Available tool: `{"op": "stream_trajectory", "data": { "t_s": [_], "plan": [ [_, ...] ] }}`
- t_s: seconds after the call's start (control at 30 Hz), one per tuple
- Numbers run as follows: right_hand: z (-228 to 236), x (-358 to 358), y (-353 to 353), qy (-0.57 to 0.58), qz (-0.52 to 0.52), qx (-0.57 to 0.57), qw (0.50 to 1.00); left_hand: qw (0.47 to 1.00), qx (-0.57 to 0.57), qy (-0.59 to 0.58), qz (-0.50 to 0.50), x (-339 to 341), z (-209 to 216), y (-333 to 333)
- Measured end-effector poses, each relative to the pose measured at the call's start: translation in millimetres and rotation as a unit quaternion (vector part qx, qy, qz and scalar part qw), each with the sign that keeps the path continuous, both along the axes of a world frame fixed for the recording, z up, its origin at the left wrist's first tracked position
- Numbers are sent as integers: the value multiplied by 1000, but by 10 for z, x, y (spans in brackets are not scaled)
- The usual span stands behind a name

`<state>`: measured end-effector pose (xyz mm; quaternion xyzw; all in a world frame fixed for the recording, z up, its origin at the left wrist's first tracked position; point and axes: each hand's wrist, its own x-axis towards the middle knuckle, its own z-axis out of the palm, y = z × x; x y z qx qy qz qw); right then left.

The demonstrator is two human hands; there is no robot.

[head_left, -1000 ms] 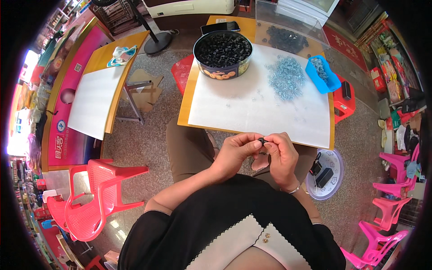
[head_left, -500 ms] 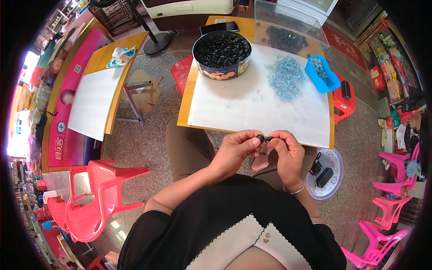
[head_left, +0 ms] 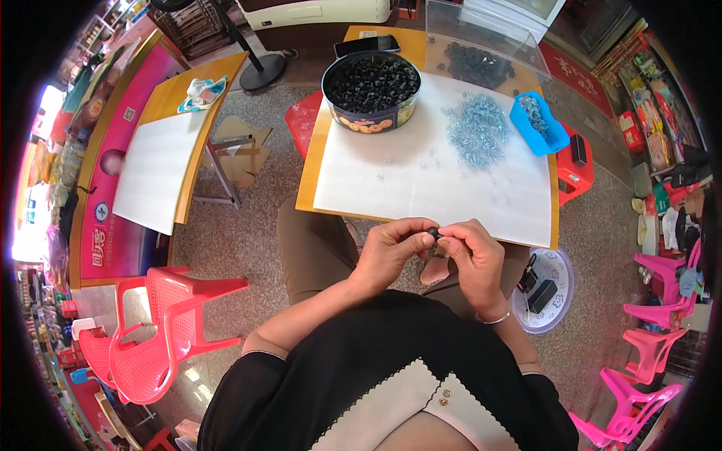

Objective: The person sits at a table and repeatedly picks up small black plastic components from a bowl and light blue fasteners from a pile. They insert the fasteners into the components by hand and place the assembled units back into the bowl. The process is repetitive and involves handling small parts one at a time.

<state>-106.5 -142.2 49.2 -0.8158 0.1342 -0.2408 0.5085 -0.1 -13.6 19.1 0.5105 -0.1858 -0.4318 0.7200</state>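
Note:
Just off the table's near edge, my left hand (head_left: 387, 254) pinches a small black round part (head_left: 434, 233) between thumb and fingertips. My right hand (head_left: 479, 263) meets it from the right, its thumb and fingers closed together against the part. Whatever lies between the right fingertips is hidden. Beyond my hands, a round tub (head_left: 374, 120) full of small black ring-shaped parts stands on the table. To its right a heap of tiny clear bluish pieces (head_left: 479, 131) is spread on a white sheet (head_left: 368, 184). More such pieces fill a blue plastic tray (head_left: 553, 139) at the right edge.
Behind the heap, a clear plastic bin (head_left: 481, 34) holds black parts. A phone (head_left: 367, 46) lies behind the tub. Red stools flank the table. On the floor at right sits a pale round basin (head_left: 560, 312) with dark boxes; a pink chair (head_left: 169, 323) stands left.
My right fingertips have moved left and closed up to the black part in my left hand. The small dark piece that showed between the right fingers is now covered.

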Motion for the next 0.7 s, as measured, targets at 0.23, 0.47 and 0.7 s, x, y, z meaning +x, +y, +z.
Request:
{"op": "stream_trajectory", "data": {
  "t_s": [0.23,0.47,0.7],
  "plan": [
    [66,43,-162,28,103,162,981,999,1,-18,-28,17,-2,19],
    [174,74,-326,46,229,-9,972,994,11,56,-96,119,138,62],
    [209,147,-360,22,262,-65,963,971,-65,212,-95,85,56,33]
  ]
}}
